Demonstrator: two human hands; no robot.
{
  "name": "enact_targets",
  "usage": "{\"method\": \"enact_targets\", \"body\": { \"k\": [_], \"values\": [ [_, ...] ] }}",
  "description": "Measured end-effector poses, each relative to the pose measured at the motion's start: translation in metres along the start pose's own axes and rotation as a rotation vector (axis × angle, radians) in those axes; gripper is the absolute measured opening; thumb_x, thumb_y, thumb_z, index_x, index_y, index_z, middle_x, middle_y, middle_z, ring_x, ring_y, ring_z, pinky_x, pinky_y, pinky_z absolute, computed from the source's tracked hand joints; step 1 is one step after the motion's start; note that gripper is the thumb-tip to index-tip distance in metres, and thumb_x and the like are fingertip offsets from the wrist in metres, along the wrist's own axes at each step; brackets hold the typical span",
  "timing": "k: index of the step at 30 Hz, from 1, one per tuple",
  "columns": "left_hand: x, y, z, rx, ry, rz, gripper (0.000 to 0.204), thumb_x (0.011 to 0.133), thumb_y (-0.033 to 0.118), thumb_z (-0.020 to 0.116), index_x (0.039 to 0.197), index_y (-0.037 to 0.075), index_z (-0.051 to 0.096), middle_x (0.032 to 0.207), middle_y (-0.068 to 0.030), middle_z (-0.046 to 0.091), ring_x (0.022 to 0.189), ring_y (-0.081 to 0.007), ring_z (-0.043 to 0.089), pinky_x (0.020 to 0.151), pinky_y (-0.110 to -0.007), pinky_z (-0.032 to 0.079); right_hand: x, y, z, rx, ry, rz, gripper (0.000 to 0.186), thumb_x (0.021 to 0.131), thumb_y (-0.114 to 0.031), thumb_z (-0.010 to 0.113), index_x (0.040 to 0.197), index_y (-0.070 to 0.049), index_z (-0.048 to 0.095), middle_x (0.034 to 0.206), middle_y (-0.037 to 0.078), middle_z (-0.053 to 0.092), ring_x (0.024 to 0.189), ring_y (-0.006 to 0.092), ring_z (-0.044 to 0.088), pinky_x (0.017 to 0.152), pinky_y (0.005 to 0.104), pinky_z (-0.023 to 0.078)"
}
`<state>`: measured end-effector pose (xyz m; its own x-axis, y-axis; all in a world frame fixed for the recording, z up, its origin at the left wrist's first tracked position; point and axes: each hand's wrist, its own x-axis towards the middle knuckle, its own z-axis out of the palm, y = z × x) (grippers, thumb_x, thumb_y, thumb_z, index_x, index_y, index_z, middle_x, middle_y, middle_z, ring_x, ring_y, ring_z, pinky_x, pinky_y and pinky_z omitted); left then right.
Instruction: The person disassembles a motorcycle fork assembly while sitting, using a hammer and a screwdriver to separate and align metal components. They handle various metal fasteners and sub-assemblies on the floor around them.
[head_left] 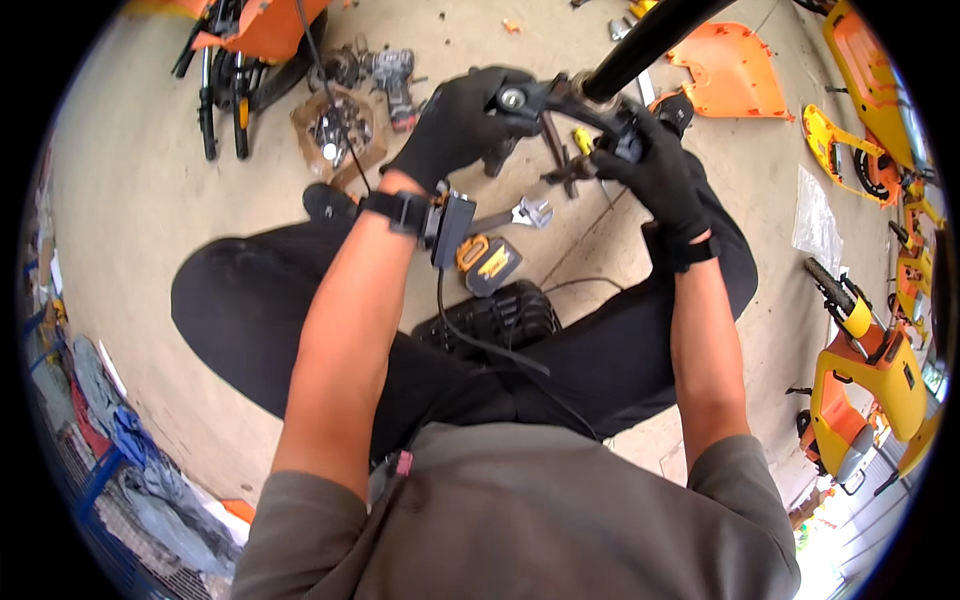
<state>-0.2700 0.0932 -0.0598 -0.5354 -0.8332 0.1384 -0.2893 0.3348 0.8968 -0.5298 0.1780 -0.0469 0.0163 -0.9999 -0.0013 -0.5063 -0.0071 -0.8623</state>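
Both my hands wear black gloves. My left hand (462, 122) is closed around the left end of a black fork crown (562, 98), whose round bolt head shows beside my fingers. My right hand (655, 172) grips the crown's other end. From the crown's middle a thick black tube (655, 45) slants up to the right, out of view. Below, on the floor between my legs, lie an adjustable wrench (532, 213) and a black and yellow battery pack (488, 264). A yellow-handled tool (582, 140) and dark metal tools lie just under the crown, partly hidden by my hands.
A cordless drill (392, 82) and a cardboard box (372, 160) of metal parts lie at the far left, near an orange scooter (262, 35). An orange plastic cover (735, 75) lies far right. Yellow scooters (880, 390) stand along the right. A black case (500, 315) sits between my legs.
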Motion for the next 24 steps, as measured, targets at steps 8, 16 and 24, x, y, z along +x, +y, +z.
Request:
{"method": "enact_targets", "body": {
  "k": [8, 16, 24],
  "values": [
    [0.001, -0.012, 0.010, 0.026, -0.007, -0.039, 0.048, 0.083, 0.019, 0.081, 0.125, 0.003, 0.064, 0.104, -0.0072, 0.072, 0.090, -0.0134, 0.067, 0.082, -0.030, 0.055, -0.014, 0.026, 0.000, 0.478, -0.111, 0.156, 0.063, 0.084, -0.006, 0.077, 0.141, -0.002, 0.049, 0.116, 0.010, 0.067, 0.095, 0.0162, 0.068, 0.086, 0.0312, 0.056],
    [0.001, -0.010, 0.008, -0.193, -0.082, -0.157, 0.043, 0.089, 0.011, 0.072, 0.129, 0.004, 0.058, 0.109, -0.0088, 0.069, 0.093, -0.0138, 0.066, 0.084, -0.029, 0.054, 0.001, 0.040, 0.010, 0.565, -0.134, 0.196, 0.040, 0.085, -0.012, 0.079, 0.119, -0.003, 0.060, 0.098, 0.002, 0.067, 0.087, 0.0109, 0.063, 0.078, 0.0293, 0.054],
    [-0.020, -0.063, -0.017, 0.027, 0.150, 0.225, 0.045, 0.097, -0.004, 0.053, 0.141, 0.003, 0.047, 0.119, -0.0147, 0.065, 0.100, -0.0248, 0.067, 0.081, -0.033, 0.057, 0.004, -0.017, 0.045, 0.524, -0.284, 0.133, 0.077, 0.080, -0.010, 0.082, 0.147, -0.007, 0.042, 0.095, -0.001, 0.061, 0.079, 0.0077, 0.061, 0.065, 0.0233, 0.052]
  ]
}}
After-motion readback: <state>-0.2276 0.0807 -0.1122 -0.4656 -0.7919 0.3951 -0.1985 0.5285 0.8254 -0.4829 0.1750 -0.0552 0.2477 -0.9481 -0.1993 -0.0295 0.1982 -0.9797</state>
